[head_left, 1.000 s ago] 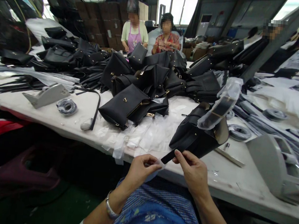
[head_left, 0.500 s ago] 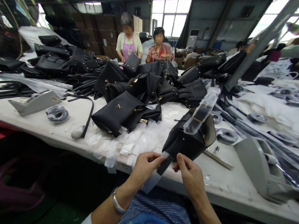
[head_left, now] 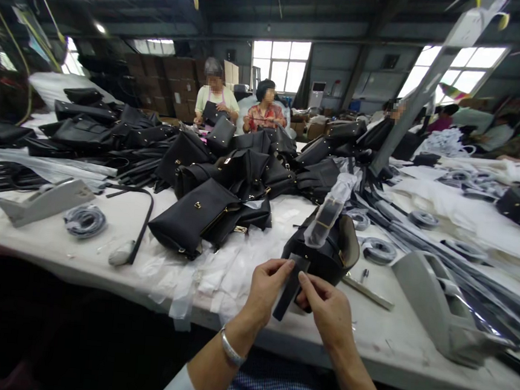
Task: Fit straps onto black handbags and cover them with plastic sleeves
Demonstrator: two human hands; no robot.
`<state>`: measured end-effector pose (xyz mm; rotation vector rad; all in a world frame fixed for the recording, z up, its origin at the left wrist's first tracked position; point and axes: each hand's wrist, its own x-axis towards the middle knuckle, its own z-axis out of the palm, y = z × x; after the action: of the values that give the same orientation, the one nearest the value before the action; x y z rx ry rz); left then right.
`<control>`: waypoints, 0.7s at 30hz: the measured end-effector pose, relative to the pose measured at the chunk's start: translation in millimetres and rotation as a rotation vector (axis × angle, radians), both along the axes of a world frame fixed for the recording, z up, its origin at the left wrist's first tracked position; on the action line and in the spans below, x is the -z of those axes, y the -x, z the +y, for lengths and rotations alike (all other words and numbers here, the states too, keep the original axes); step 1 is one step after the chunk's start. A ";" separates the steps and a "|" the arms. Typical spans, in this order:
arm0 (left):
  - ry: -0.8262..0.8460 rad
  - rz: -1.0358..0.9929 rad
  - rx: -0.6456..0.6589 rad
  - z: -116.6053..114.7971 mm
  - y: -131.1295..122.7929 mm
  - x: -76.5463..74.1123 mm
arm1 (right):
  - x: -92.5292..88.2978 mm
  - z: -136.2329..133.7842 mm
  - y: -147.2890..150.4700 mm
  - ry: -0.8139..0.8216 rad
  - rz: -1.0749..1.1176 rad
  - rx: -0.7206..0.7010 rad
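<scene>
My left hand (head_left: 265, 286) pinches the upper left edge of a short black strap (head_left: 284, 299) between thumb and fingertips. A piece of clear plastic film (head_left: 298, 263) lies over the strap's upper part. On the other side, my right hand (head_left: 328, 305) has its thumb and fingers closed on the strap's right edge. The strap's lower end hangs down between the hands over the table edge. Just behind them stands a black handbag (head_left: 326, 267), its mouth turned to the right. A plastic-wrapped strap with a buckle (head_left: 326, 216) rises over the bag's front.
Several black bags (head_left: 194, 213) are heaped across the table's middle. Clear plastic sleeves (head_left: 220, 276) lie left of my hands. Grey tape dispensers (head_left: 441, 308) stand at right and left, with wrapped coils (head_left: 84, 222) nearby. Across the table, two co-workers (head_left: 216, 101) are at work.
The view has tilted upward. The clear film that hung below the strap no longer hangs there, and the strap's dark end shows. A co-worker opposite now holds a black piece.
</scene>
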<state>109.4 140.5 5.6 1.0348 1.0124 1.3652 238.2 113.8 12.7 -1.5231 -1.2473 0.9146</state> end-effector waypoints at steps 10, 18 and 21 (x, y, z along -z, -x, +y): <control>0.004 0.105 -0.047 -18.5 -0.5 23.2 | -2.4 5.2 9.1 -0.025 0.012 0.071; -0.136 0.313 -0.249 -25.4 1.7 15.5 | -3.9 8.0 7.9 -0.064 -0.019 0.047; -0.322 0.422 -0.254 -28.3 5.3 13.6 | 0.7 9.3 8.7 -0.056 0.087 0.034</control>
<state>104.1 112.2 -8.0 1.5193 1.2930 1.5890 229.5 123.1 12.0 -1.4415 -1.1722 0.9063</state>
